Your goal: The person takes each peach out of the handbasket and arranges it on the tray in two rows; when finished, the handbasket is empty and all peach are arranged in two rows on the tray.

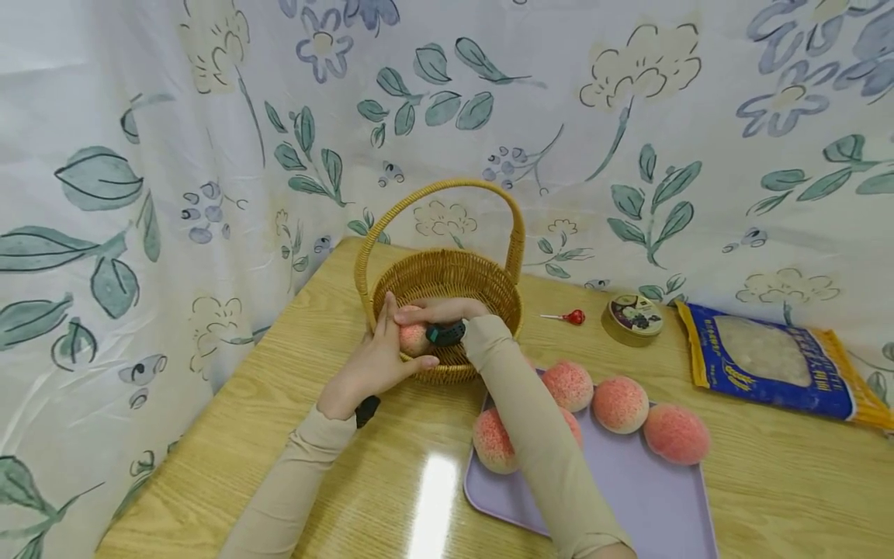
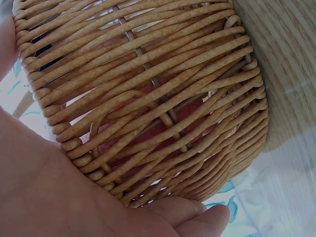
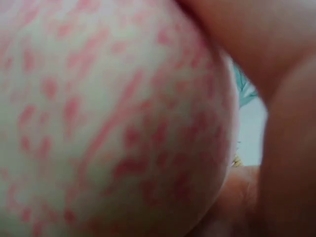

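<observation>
A pink-and-cream peach (image 1: 414,338) is at the left inside of the wicker basket (image 1: 482,283). My right hand (image 1: 447,311) reaches into the basket and holds this peach, its fingers over the top; in the right wrist view the peach (image 3: 118,118) fills most of the picture beside the fingers. My left hand (image 1: 377,361) grips the basket's near-left rim, thumb lying across the front edge. Seen in the left wrist view, its palm and fingers lie along the woven wall (image 2: 148,98), with pink showing through the gaps.
Several peaches (image 1: 620,404) sit on a lilac tray (image 1: 628,489), partly behind my right forearm. Behind it lie a red lollipop (image 1: 574,317), a round tin (image 1: 634,317) and a blue-and-yellow packet (image 1: 775,361). The basket's tall handle (image 1: 447,184) arches overhead. Floral cloth (image 1: 559,116) hangs behind the table.
</observation>
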### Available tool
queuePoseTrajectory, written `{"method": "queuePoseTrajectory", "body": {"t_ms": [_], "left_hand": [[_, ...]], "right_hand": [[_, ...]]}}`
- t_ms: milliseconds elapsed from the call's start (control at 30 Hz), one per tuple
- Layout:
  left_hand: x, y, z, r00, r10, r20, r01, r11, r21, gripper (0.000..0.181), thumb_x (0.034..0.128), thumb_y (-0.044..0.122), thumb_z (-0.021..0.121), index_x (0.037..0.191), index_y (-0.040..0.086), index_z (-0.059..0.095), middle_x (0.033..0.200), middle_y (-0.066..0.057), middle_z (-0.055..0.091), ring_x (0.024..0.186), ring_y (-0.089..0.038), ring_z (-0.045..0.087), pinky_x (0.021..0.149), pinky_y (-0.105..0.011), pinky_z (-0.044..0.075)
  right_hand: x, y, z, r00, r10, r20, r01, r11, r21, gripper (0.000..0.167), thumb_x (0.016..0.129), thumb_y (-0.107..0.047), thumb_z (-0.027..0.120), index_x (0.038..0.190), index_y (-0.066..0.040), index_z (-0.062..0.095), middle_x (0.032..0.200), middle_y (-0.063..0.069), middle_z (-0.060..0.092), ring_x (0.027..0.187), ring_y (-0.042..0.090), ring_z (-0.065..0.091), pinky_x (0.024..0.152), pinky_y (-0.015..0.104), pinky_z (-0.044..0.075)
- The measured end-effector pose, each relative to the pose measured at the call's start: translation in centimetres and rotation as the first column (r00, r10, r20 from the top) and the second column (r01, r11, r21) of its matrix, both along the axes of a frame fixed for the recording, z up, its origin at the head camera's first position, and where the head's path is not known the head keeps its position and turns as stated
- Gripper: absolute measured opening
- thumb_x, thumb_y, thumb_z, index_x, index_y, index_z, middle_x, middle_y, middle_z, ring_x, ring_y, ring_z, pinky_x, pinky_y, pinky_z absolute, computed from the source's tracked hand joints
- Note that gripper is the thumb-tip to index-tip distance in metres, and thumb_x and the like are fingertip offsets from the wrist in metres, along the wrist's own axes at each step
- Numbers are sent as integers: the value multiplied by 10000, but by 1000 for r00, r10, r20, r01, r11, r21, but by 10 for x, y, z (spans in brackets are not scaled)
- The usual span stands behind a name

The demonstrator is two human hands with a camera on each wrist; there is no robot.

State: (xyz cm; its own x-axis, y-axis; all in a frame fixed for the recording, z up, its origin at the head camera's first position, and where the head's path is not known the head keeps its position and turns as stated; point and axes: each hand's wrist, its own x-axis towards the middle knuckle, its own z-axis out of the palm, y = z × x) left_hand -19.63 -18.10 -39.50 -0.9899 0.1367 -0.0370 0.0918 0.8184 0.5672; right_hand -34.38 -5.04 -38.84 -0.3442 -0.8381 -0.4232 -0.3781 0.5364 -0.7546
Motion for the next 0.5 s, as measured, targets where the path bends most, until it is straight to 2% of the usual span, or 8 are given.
{"method": "queuePoseTrajectory", "body": {"t_ms": [133, 267, 367, 500], "left_hand": [[-2, 5, -3, 1000, -23, 4, 23, 1000, 7, 1194, 879, 571, 613, 1484, 14, -253, 1583, -224, -217, 1485, -409, -1, 1167, -631, 88], [-4, 6, -5, 1000, -22, 18, 22, 1000, 15, 1203, 874, 580, 613, 1479, 39, -275, 1580, -207, -231, 1485, -414, -8, 1166, -635, 76], [-5, 4, -5, 1000, -10, 23, 10, 1000, 7, 1209, 871, 588, 610, 1475, 44, -285, 1578, -207, -235, 1483, -423, -11, 1163, -640, 76], [-6, -1, -6, 1000, -5, 23, 5, 1000, 9, 1222, 866, 611, 600, 1468, 37, -295, 1573, -211, -246, 1474, -449, -1, 1157, -648, 71]], "right_hand": [[1, 10, 3, 999, -42, 9, 42, 999, 20, 639, 1002, -401, 376, 1536, -73, 257, 1554, 147, 338, 1436, 303, 335, 1154, 461, 323], [3, 22, 13, 996, -88, 7, 88, 996, 19, 625, 1013, -378, 375, 1542, -72, 241, 1567, 148, 312, 1445, 306, 315, 1150, 444, 332], [4, 35, 23, 982, -158, 106, 164, 985, -50, 589, 1029, -322, 354, 1537, -51, 230, 1504, 201, 383, 1358, 328, 433, 1068, 428, 430], [8, 56, 36, 927, -250, 281, 300, 942, -152, 554, 1028, -292, 363, 1512, -45, 256, 1339, 224, 498, 1087, 273, 610, 873, 374, 549]]}}
